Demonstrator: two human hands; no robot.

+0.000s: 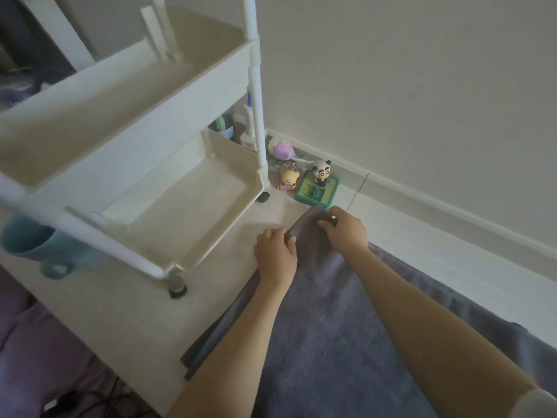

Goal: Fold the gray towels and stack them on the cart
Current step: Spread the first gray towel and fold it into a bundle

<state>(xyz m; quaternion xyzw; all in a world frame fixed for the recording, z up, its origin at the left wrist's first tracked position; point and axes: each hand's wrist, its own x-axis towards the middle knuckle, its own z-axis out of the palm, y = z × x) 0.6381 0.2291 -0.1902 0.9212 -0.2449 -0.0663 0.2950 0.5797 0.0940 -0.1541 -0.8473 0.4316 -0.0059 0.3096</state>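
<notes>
Head view: both forearms are extended forward over the gray towel (325,312), which is spread on the pale floor (120,321) beside the white cart (168,224). The towel's far edge is pinched by the left hand (275,250) and right hand (346,229), each grip curled closed on fabric. 2 toy figures (304,179) are seen by the wall.

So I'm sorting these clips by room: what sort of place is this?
Probably a room at home: a towel spread on the floor, a rolling cart beside it, small toys lined along the baseboard.
</notes>
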